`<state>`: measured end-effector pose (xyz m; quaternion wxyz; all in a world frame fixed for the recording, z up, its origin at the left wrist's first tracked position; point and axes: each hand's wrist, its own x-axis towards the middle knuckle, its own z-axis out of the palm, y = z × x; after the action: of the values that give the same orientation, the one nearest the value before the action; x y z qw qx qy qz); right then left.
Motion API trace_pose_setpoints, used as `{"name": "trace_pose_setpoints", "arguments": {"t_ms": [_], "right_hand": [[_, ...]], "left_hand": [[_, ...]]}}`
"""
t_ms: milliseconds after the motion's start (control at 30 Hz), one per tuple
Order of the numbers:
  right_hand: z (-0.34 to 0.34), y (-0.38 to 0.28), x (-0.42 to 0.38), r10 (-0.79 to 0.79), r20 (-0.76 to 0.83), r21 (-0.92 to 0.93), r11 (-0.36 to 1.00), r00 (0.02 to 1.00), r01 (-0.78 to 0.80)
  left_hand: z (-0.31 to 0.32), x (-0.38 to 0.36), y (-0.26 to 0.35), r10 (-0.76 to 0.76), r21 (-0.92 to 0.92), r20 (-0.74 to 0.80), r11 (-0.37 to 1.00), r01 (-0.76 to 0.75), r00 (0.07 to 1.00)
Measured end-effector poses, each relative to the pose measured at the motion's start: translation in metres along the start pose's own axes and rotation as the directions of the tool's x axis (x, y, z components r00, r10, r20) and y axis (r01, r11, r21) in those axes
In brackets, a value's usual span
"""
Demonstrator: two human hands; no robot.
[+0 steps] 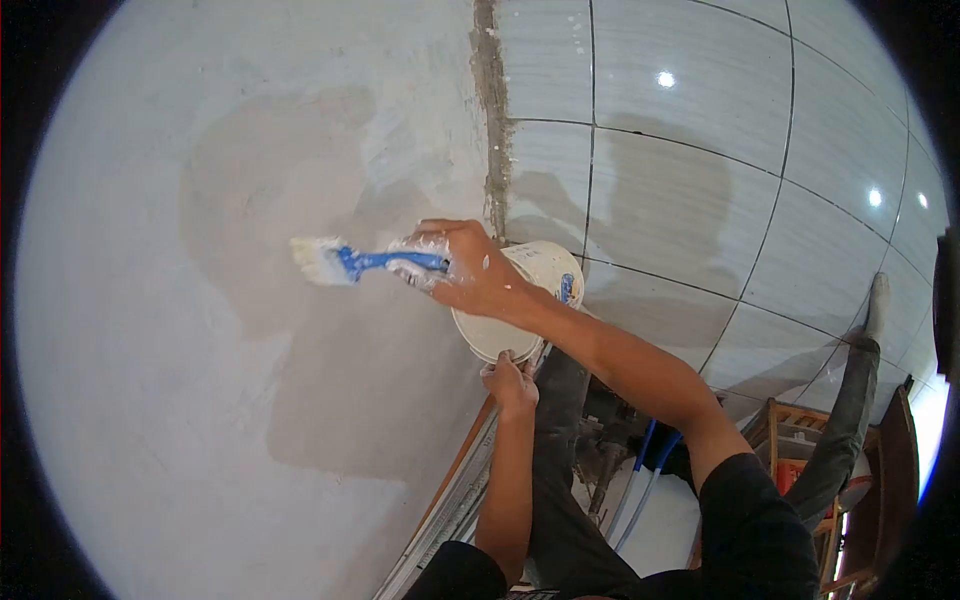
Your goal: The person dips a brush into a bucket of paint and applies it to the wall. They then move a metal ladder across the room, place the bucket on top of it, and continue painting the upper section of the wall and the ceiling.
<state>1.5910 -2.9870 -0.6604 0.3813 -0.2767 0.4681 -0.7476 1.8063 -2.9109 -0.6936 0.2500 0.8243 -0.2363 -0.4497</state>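
Gripping a brush [375,260] by its slim blue handle, the right hand [468,262] has white-smeared fingers [415,277] closed around it; pale, clumped bristles [320,262] flare beyond them, contact with the wall [330,400] unclear. The left hand [512,385] pinches the rim of a round, cream bucket [550,262] just beside the right fingers. The brush looks light, stiff-handled and soft-tipped, probably slippery where coated, so best held mid-handle; the bucket likely weighs more, wanting a firm rim hold. Past the bucket from the fingers, glossy tiles [680,210] contrast with matt, patchy plaster.
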Motion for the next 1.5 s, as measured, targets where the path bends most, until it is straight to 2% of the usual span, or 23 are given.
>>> {"name": "trace_pose_setpoints", "arguments": {"t_ms": [67,133,200,267,300,367,467,533,600,633,700,733,833,900,967,1000,1067,1100,1167,1300,1367,1400,1500], "right_hand": [[-0.004,0.023,0.006,-0.011,0.012,-0.015,1.000,1.000,0.012],[-0.007,0.078,0.013,0.031,-0.177,-0.140,0.988,0.984,-0.056],[-0.028,0.117,0.015,0.164,-0.219,-0.184,0.961,0.962,-0.206],[-0.048,0.175,0.016,0.189,-0.325,-0.436,0.840,0.927,-0.324],[-0.057,0.171,0.016,0.193,-0.326,-0.431,0.841,0.925,-0.327],[-0.071,0.152,0.024,0.371,-0.411,-0.515,0.660,0.833,-0.548],[-0.045,0.153,0.040,0.229,-0.316,-0.479,0.799,0.921,-0.363],[-0.023,0.085,0.052,0.310,-0.255,-0.464,0.792,0.916,-0.397],[-0.014,0.074,0.053,0.125,-0.273,-0.390,0.892,0.954,-0.229],[-0.019,0.050,0.051,0.125,-0.274,-0.391,0.891,0.954,-0.229],[-0.035,-0.012,0.052,0.263,-0.055,-0.043,0.963,0.963,-0.266],[-0.034,-0.011,0.052,0.260,-0.052,-0.034,0.965,0.964,-0.262],[-0.033,0.024,0.057,0.136,-0.061,-0.074,0.987,0.989,-0.141],[-0.030,0.091,0.059,0.054,-0.192,-0.306,0.945,0.980,-0.112],[-0.054,0.113,0.052,0.307,-0.235,-0.299,0.880,0.922,-0.369],[-0.063,0.138,0.052,0.299,-0.233,-0.304,0.881,0.925,-0.362],[-0.067,0.189,0.043,0.011,-0.388,-0.615,0.741,0.921,-0.268],[-0.068,0.183,0.046,0.010,-0.388,-0.617,0.740,0.922,-0.267],[-0.066,0.156,0.056,0.265,-0.345,-0.512,0.750,0.900,-0.418],[-0.027,0.104,0.074,0.163,-0.331,-0.622,0.702,0.929,-0.345],[-0.031,0.058,0.074,0.384,-0.334,-0.337,0.804,0.861,-0.489],[-0.037,0.033,0.071,0.380,-0.334,-0.343,0.803,0.863,-0.487],[-0.046,0.001,0.068,0.346,-0.191,-0.077,0.928,0.919,-0.365]], "left_hand": [[0.006,-0.005,0.003,0.033,0.013,-0.021,0.999,-0.032,0.999],[0.005,-0.004,0.004,0.018,0.029,0.023,0.999,-0.019,1.000],[0.000,0.002,0.002,0.034,0.035,0.056,0.999,-0.036,0.998],[-0.003,0.004,0.000,0.047,0.041,0.081,0.998,-0.050,0.996],[-0.003,0.004,0.002,0.029,-0.008,0.104,1.000,-0.029,0.994],[-0.002,0.007,0.006,0.020,-0.059,0.126,0.998,-0.012,0.992],[-0.003,0.011,0.009,-0.019,-0.096,0.192,0.995,0.038,0.981],[-0.003,0.015,0.012,-0.070,-0.116,0.191,0.989,0.093,0.979],[-0.004,0.022,0.011,-0.084,-0.109,0.207,0.988,0.108,0.975],[-0.004,0.024,0.010,-0.100,-0.106,0.225,0.986,0.126,0.969],[0.000,0.020,0.011,-0.087,-0.102,0.228,0.988,0.113,0.970],[0.001,0.016,0.013,-0.071,-0.102,0.226,0.990,0.097,0.971],[0.011,-0.001,0.019,-0.082,-0.127,0.235,0.985,0.114,0.969],[0.006,0.007,0.014,-0.106,-0.115,0.246,0.984,0.137,0.963],[0.010,0.002,0.017,-0.142,-0.178,0.238,0.966,0.187,0.961],[0.012,0.003,0.017,-0.138,-0.184,0.244,0.965,0.186,0.960],[0.007,-0.001,0.020,-0.176,-0.161,0.252,0.962,0.220,0.952],[0.010,-0.005,0.022,-0.176,-0.162,0.253,0.962,0.221,0.951],[0.014,-0.012,0.026,-0.168,-0.141,0.204,0.970,0.199,0.964],[0.006,-0.002,0.021,-0.146,-0.157,0.195,0.971,0.178,0.970],[0.006,-0.001,0.023,-0.175,-0.143,0.192,0.969,0.204,0.966],[0.004,0.004,0.020,-0.177,-0.147,0.197,0.967,0.208,0.964],[0.001,0.011,0.018,-0.191,-0.200,0.239,0.950,0.241,0.952]]}}
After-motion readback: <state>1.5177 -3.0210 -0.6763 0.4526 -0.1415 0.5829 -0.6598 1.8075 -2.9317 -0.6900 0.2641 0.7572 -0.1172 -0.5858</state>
